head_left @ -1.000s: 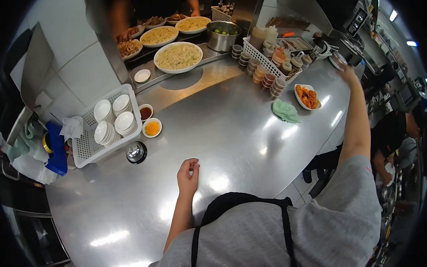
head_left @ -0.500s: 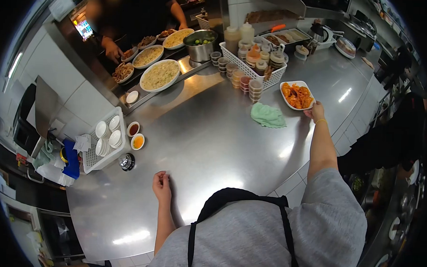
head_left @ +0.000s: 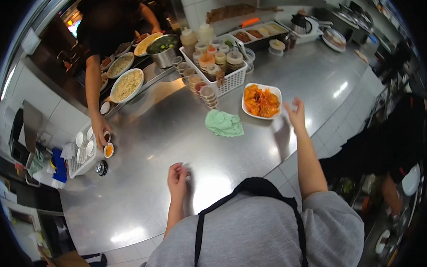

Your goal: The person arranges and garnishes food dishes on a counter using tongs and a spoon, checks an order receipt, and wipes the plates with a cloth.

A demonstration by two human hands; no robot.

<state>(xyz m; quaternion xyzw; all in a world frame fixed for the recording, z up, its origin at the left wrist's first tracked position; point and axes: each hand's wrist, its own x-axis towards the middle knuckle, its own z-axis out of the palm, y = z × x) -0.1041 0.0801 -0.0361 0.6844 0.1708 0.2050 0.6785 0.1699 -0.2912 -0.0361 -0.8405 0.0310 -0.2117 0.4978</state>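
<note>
Far left: white basket [head_left: 86, 165] at the counter's edge, stacks of small white dishes [head_left: 81, 155] inside. A co-worker [head_left: 88, 39] in dark clothing leans in from the pass, arm stretched down; the co-worker's hand [head_left: 100, 130] is at two sauce dishes beside the basket, fingers pointing down, grip too small to make out. Nearer sauce dish [head_left: 109, 156] holds orange sauce; the other, dark sauce, is partly covered by that hand. Call bell [head_left: 101, 167] just below them.

Next, on the pass ledge: oval plate [head_left: 138, 90] heaped with pale, rice-like food, more plates behind it, then a steel pot [head_left: 163, 61] with green pieces inside.

Centre: the wearer's left hand [head_left: 176, 175] is over the bare steel counter [head_left: 136, 196], well apart from the dishes. Fingers loosely curled; blur hides whether the tips meet the thumb, so cannot tell.

Right of centre: lidded sauce cups [head_left: 207, 96] stacked in a row along a white crate [head_left: 234, 81] of squeeze bottles. Crumpled green cloth [head_left: 224, 123] lies in front of them. Squarish white dish [head_left: 261, 117] of glossy orange-red food sits flat on the counter, just right of the cloth.

Right: the wearer's right hand [head_left: 295, 113] is just beside that dish, thumb and fingers apart, thumb nearest the rim with a narrow gap between.
</note>
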